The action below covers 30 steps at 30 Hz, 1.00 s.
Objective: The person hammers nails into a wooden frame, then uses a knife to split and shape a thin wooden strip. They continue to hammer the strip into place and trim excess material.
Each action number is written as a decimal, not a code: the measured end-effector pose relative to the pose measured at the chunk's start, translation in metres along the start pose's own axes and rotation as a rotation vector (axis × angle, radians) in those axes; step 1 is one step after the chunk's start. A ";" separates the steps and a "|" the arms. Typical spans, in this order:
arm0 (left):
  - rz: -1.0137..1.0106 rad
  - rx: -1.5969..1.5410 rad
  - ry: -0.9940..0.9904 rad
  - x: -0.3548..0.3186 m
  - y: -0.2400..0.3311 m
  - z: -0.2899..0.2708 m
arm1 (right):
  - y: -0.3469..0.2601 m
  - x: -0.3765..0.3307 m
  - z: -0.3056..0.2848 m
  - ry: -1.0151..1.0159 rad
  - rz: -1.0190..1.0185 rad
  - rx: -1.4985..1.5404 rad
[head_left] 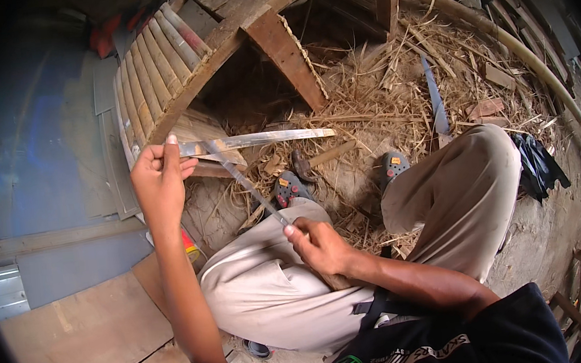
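My left hand point(159, 174), raised at the left, pinches the near end of a pale, glossy bamboo strip point(279, 136) between thumb and fingers. The strip points right, over the shavings. My right hand point(321, 246), above my thigh, is closed round a long narrow knife point(249, 189). Its blade slants up and left, and its tip meets or crosses the strip close to my left hand; whether it cuts in, I cannot tell. A wooden handle end shows below my right hand.
A wooden frame with bamboo slats point(154, 68) stands ahead. Shavings point(392, 74) litter the ground around a hammer point(301, 166) and a bluish saw blade point(435, 97). A black plastic bag point(539, 166) lies right of my knee; boards point(95, 333) lie at left.
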<state>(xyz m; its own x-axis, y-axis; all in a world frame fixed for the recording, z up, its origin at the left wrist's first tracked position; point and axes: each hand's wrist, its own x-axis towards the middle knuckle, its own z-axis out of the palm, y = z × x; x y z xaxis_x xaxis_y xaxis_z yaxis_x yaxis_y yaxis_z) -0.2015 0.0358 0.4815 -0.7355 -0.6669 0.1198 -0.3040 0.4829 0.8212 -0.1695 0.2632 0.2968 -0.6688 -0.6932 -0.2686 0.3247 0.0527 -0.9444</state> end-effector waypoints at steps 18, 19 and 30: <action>-0.008 -0.007 0.039 0.009 -0.007 0.001 | -0.003 -0.002 0.000 0.274 0.472 0.327; 0.028 -0.011 0.031 0.010 -0.007 0.002 | -0.003 -0.001 -0.004 0.097 0.464 0.254; 0.035 -0.015 0.075 0.011 -0.017 -0.002 | -0.018 -0.015 0.014 0.004 0.377 0.268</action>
<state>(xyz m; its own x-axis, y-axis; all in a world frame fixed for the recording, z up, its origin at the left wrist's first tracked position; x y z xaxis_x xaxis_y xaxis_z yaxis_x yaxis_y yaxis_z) -0.2026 0.0189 0.4698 -0.6980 -0.6907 0.1890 -0.2697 0.4981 0.8241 -0.1558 0.2628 0.3207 -0.4730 -0.6586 -0.5852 0.7071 0.1124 -0.6981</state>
